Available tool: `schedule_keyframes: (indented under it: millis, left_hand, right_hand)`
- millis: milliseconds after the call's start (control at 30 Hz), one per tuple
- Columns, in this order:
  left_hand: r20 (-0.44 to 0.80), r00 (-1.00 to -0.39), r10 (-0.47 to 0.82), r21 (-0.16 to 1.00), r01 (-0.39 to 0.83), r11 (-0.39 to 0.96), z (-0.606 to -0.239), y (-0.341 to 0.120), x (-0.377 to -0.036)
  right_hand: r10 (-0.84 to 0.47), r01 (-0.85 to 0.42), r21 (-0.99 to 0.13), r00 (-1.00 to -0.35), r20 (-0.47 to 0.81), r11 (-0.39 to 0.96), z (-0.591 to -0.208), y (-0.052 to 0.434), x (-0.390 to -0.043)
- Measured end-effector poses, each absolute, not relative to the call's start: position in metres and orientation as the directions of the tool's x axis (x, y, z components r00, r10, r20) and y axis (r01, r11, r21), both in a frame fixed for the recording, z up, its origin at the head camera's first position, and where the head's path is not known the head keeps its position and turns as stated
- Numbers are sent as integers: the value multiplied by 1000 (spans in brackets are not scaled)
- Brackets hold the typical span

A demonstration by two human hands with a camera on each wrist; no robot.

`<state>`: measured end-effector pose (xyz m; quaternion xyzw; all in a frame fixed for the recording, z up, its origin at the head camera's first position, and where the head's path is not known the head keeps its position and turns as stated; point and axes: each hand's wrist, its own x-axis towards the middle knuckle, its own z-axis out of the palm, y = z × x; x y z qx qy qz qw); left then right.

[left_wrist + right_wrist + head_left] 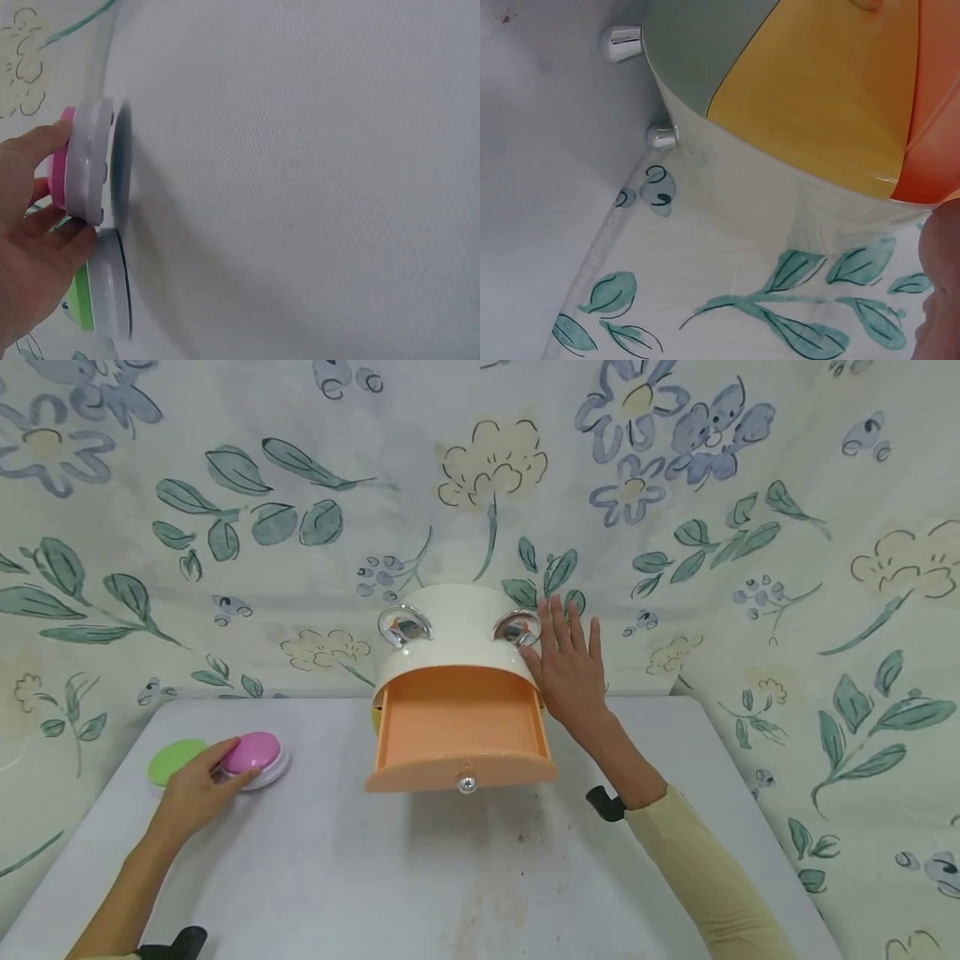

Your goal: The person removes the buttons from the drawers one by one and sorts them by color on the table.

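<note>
A cream drawer cabinet [457, 631] stands at the back of the white table [420, 877], its top orange drawer [459, 735] pulled out and showing nothing inside. My right hand [572, 664] lies flat with straight fingers against the cabinet's right side. In the right wrist view the cabinet wall [795, 202] and two chrome feet [622, 43] show. My left hand [197, 787] grips a pink dome button [253, 753] on a white base, fingers curled round its edge [88, 161]. A green dome button [174, 759] sits just left of it, also seen as green button [101, 291].
Floral cloth [225, 527] hangs behind and at both sides of the table. Two chrome ring handles [405, 627] sit on the cabinet's top. A chrome knob [467, 784] is at the drawer front. Faint stains mark the table's front middle.
</note>
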<state>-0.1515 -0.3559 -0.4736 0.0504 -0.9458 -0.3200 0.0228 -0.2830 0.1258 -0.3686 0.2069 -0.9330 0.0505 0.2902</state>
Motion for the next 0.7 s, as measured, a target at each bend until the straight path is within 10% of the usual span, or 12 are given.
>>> schedule_keyframes:
  millis: [700]
  left_hand:
    - [-11,-995,-95,617,-81,783,-478,-358,-157]
  right_hand:
    - [-357,-404,33,-762,541,914,-368,126,-284]
